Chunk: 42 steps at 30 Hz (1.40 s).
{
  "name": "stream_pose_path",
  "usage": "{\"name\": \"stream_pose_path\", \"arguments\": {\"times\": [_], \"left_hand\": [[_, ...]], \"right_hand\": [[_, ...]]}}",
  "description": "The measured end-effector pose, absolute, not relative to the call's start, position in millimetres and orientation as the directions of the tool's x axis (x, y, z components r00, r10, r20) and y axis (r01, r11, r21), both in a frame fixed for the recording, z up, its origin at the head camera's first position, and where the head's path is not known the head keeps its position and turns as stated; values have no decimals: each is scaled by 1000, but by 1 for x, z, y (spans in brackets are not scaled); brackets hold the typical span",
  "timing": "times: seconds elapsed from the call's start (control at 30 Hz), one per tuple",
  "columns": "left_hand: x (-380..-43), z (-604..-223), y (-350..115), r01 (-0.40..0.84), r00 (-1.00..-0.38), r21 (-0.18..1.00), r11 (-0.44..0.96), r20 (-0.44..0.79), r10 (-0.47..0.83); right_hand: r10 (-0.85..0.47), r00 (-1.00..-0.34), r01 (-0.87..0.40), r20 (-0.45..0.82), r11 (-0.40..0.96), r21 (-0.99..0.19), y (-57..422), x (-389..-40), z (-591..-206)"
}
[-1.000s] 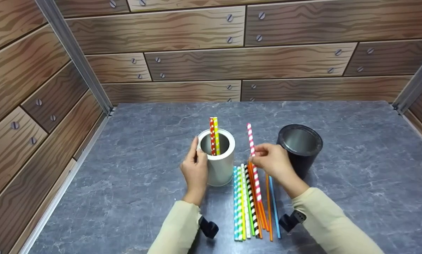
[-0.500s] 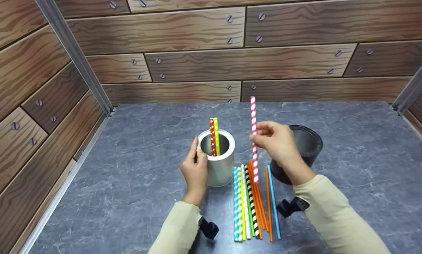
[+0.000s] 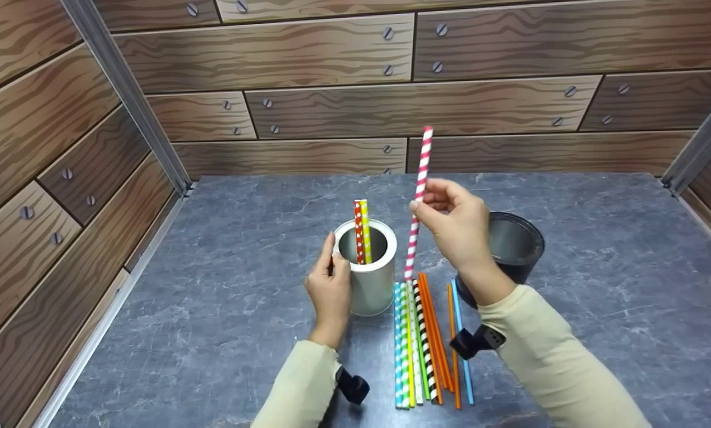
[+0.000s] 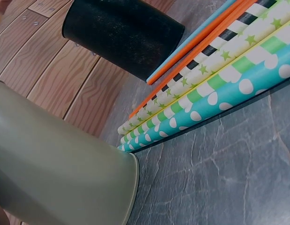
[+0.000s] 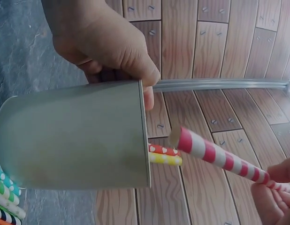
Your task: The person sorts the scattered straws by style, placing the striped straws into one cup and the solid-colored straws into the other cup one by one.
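My left hand (image 3: 328,289) holds a white metal canister (image 3: 373,289) at its left side, with fingertips right at the rim. Inside the canister stand a red dotted paper straw (image 3: 359,232) and a yellow dotted one (image 3: 365,232). My right hand (image 3: 459,223) pinches a pink-and-white striped straw (image 3: 412,241) around its middle, slightly tilted. In the right wrist view the lower end of this striped straw (image 5: 220,155) points toward the canister's mouth, apart from it. Below it in the head view lies a row of straws (image 3: 424,351) in several colours and patterns.
A black canister (image 3: 513,244) stands at the right, partly hidden behind my right hand. An orange straw and a blue straw (image 3: 465,356) lie a little apart from the row. Wood-patterned walls (image 3: 326,47) enclose the grey marbled tabletop (image 3: 242,255) at the back and sides.
My right hand has lifted the pink striped straw off the row, first upward, then slightly left, and the straw now leans with its lower end toward the white canister. My left hand has stayed put.
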<state>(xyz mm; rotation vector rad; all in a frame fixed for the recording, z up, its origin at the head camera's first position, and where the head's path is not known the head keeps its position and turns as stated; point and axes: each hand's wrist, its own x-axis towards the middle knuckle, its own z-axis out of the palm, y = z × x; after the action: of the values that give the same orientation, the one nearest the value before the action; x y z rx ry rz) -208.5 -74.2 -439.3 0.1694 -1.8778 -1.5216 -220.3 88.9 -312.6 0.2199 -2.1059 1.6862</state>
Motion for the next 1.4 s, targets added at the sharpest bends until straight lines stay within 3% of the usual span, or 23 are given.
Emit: {"name": "stream_pose_path", "arguments": {"times": [0.5,0.73,1.1,1.4], "left_hand": [[-209,-439,-72,320,-734,898,302,436,-521],[-209,-440,-72,324,-733,897,300,439,-520],[-209,-441,-74,316,-738,902,296,429,-521],[-209,-440,-74,313,-737,901,301,430,-521]], "right_hand": [[337,-751,-591,568,43,-806,66,-221,-322],[307,-708,-669,636,-2,-744,55,-223,-345],[198,-700,-689,687,69,-722,45,-227,-382],[182,-722,-627,668,235,-742,44,-230,-395]]}}
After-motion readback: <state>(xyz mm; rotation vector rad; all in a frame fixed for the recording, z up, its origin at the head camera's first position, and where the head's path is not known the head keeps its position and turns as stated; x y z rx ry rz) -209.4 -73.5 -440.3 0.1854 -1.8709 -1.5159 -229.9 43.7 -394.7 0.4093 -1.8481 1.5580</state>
